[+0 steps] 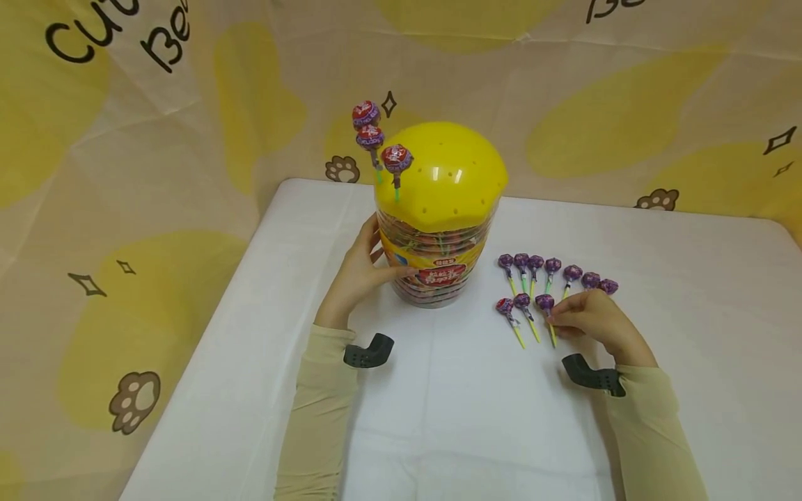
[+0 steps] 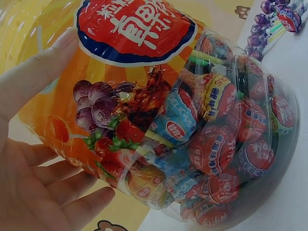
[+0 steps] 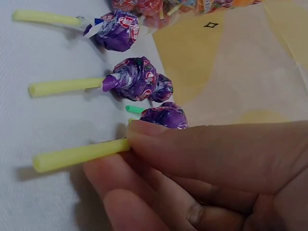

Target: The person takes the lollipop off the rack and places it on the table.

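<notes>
A clear plastic lollipop jar (image 1: pixel 432 296) with a yellow domed lid (image 1: pixel 451 167) stands upright on the table, packed with wrapped candies. Three lollipops stick up from the lid's left side, one of them a red and purple lollipop (image 1: pixel 397 158). My left hand (image 1: pixel 360 273) holds the jar's left side, its thumb (image 2: pixel 45 65) across the printed label and its fingers spread round the side. At the right, my right hand (image 1: pixel 592 316) pinches the yellow stick (image 3: pixel 82 155) of a purple lollipop (image 1: pixel 544 302) between thumb and fingers. My thumb partly hides that lollipop's head in the right wrist view.
Beside the held lollipop lie two other lollipops, the nearer a purple one (image 1: pixel 522 300). Behind them runs a row of several purple lollipops (image 1: pixel 553 265), partly covered by my right hand. A patterned cloth (image 1: pixel 626 125) hangs behind the white table (image 1: pixel 438 417).
</notes>
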A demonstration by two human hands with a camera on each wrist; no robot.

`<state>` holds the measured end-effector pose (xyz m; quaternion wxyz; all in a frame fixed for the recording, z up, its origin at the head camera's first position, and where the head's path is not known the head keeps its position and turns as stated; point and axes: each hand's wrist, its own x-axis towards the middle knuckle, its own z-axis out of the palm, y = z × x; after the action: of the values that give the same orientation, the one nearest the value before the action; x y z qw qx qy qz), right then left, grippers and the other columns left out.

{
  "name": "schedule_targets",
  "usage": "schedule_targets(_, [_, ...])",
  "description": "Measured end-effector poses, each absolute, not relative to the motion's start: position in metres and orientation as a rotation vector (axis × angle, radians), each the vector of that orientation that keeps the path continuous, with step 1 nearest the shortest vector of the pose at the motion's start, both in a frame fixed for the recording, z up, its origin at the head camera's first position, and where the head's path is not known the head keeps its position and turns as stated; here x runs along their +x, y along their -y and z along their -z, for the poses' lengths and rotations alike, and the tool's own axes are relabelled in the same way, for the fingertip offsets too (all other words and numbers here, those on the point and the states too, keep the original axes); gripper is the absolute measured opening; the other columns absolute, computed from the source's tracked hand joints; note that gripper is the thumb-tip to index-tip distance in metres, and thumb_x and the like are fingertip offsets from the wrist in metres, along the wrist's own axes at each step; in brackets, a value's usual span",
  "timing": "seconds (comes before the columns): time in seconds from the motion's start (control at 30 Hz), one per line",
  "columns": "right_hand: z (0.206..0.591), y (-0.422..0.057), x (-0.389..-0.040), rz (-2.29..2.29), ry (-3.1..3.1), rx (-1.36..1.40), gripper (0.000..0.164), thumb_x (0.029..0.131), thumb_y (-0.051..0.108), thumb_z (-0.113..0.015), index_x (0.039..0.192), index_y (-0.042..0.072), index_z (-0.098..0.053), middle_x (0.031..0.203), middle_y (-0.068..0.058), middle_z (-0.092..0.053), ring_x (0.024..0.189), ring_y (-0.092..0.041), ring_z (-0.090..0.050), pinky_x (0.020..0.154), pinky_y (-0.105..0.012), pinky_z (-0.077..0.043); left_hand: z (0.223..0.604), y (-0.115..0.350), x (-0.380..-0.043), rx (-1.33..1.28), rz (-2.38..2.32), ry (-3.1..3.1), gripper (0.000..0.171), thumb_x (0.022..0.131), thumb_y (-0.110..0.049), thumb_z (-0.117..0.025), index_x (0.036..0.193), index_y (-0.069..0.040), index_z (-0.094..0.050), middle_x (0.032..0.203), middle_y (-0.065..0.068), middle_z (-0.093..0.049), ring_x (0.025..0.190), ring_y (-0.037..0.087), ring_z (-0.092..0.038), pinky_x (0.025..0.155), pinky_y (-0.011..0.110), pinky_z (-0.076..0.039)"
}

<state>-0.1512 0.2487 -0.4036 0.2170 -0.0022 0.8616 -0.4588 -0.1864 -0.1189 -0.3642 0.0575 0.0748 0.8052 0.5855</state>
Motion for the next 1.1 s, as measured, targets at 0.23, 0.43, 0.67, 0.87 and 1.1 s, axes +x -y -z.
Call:
schedule_targets(0.23, [0.4069,-0.2492,-0.1518,1.274,-2.400,-0.008,0.026,0.085,0.003,-0.067,0.099,-0.018,-0.064,0.084,-0.013,-0.071,0.065,-0.007,-0.064,0.061,-0.021,-0.055,0.3644,0.1185,-0.1884,0.205,-1.764,-2.426,0.105,0.074,-0.015,-0.082,0.152,-0.015,-0.012,0.155,0.004,-0.019,0.141,0.022,-0.021,0.113,0.038,-0.027])
schedule_targets(0.43, [0.4065,-0.2493,-0.1527,1.262,-2.385,0.021,0.026,0.086,0.007,-0.067,0.098,-0.016,-0.066,0.078,-0.009,-0.070,0.064,-0.010,-0.064,0.060,-0.022,-0.056,0.3653,0.1187,-0.1883,0.222,-1.769,-2.433,0.104,0.074,-0.018,-0.082,0.152,-0.015,-0.013,0.155,0.003,-0.020,0.140,0.021,-0.022,0.112,0.037,-0.027])
schedule_targets(0.67, [0.4072,-0.2492,-0.1531,1.219,-2.430,0.009,0.024,0.086,0.010,-0.068,0.093,-0.013,-0.069,0.071,-0.006,-0.069,0.062,-0.011,-0.063,0.057,-0.022,-0.053,0.3657,0.1190,-0.1877,0.244,-1.785,-2.439,0.103,0.074,-0.018,-0.082,0.151,-0.013,-0.015,0.154,0.005,-0.022,0.140,0.023,-0.024,0.112,0.038,-0.028])
schedule_targets(0.87, [0.4056,-0.2496,-0.1529,1.166,-2.476,-0.004,0.025,0.086,0.014,-0.069,0.091,-0.010,-0.070,0.071,-0.006,-0.069,0.063,-0.012,-0.064,0.058,-0.022,-0.052,0.3657,0.1186,-0.1886,0.240,-1.786,-2.440,0.103,0.073,-0.017,-0.082,0.151,-0.014,-0.015,0.153,0.004,-0.023,0.139,0.022,-0.024,0.112,0.038,-0.029])
schedule_targets(1.1, [0.4014,-0.2519,-0.1512,1.150,-2.498,-0.003,0.027,0.084,0.016,-0.071,0.095,-0.010,-0.070,0.072,-0.006,-0.070,0.064,-0.010,-0.062,0.059,-0.022,-0.051,0.3663,0.1188,-0.1888,0.237,-1.784,-2.431,0.104,0.073,-0.018,-0.082,0.151,-0.013,-0.014,0.154,0.004,-0.022,0.140,0.022,-0.024,0.112,0.038,-0.028])
